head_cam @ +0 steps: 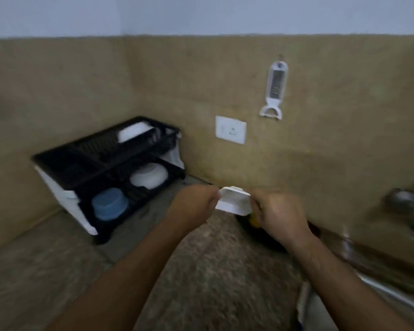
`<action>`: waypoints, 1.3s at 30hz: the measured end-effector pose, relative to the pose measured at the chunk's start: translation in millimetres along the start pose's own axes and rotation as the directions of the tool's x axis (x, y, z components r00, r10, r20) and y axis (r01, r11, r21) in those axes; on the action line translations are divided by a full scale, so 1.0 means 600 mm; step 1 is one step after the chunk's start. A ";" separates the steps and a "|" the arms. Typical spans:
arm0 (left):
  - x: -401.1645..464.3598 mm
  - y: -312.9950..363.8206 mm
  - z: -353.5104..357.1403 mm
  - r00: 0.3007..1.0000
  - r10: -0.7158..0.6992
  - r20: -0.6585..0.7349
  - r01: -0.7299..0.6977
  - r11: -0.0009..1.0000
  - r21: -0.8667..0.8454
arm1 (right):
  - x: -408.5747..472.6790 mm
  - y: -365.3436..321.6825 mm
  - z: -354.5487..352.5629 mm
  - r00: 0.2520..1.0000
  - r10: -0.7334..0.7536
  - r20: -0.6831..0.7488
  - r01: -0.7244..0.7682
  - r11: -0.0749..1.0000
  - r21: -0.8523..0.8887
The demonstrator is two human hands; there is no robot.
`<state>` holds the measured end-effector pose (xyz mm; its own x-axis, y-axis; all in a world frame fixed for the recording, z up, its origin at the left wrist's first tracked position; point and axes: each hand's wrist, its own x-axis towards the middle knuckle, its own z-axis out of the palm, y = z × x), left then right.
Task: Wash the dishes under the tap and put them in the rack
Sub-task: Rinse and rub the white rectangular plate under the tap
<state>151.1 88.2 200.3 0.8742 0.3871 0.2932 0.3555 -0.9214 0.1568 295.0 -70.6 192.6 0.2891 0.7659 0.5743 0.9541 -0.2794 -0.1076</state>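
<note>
Being held up between both hands above the speckled stone counter [213, 271] is a small white rectangular container [234, 201], tilted so that its hollow side is facing the camera; nothing is being seen inside it, though blur is softening the detail. The left hand [191, 206] is being kept curled, its fingers pinching the container's left edge. The right hand [280, 216] is likewise being kept curled round the right edge, with the thumb side pressed against the white plastic.

A black two-tier dish rack [105, 168] with white side panels is being shown to the left, standing in the corner of the counter against the tan tiled wall [344, 139], well apart from the hands. Its upper tier is being occupied by a white dish [134, 131] lying towards the back. On the lower tier a white bowl [148, 179] is being kept upside down at the back, and a blue lidded tub [109, 204] is sitting at the front.

A dark object with something yellow [253, 222] is being partly hidden beneath the right hand; what it is cannot be told. A metal tap [406, 206] is being seen, blurred, at the right edge, and a white grater-peeler [274, 89] is hanging on the wall above a white socket plate [230, 130].
</note>
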 end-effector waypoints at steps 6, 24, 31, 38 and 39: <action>-0.023 -0.306 -0.107 0.945 -0.324 -0.034 0.326 0.945 0.041 | 0.194 -0.109 0.100 0.964 -0.072 -0.256 0.083 0.996 0.032; -0.055 -0.617 -0.078 0.742 -0.623 0.247 0.590 0.783 0.200 | 0.563 -0.373 0.407 0.948 -0.260 -0.182 0.300 0.922 0.247; -0.057 -0.627 -0.065 0.766 -0.608 0.208 0.583 0.794 0.173 | 0.639 -0.424 0.501 0.894 -0.441 0.075 0.423 0.888 0.179; -0.057 -0.628 -0.057 0.775 -0.604 0.188 0.582 0.797 0.161 | 0.650 -0.428 0.546 0.794 -0.507 0.335 0.466 0.862 0.198; -0.057 -0.628 -0.057 0.774 -0.605 0.187 0.583 0.796 0.159 | 0.647 -0.423 0.546 0.777 -0.512 0.368 0.449 0.859 0.246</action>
<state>-23.9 423.3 163.6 0.5238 0.8506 -0.0445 0.8458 -0.5132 0.1458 190.5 487.5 177.2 -0.2348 0.9507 0.2027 0.9685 0.2465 -0.0342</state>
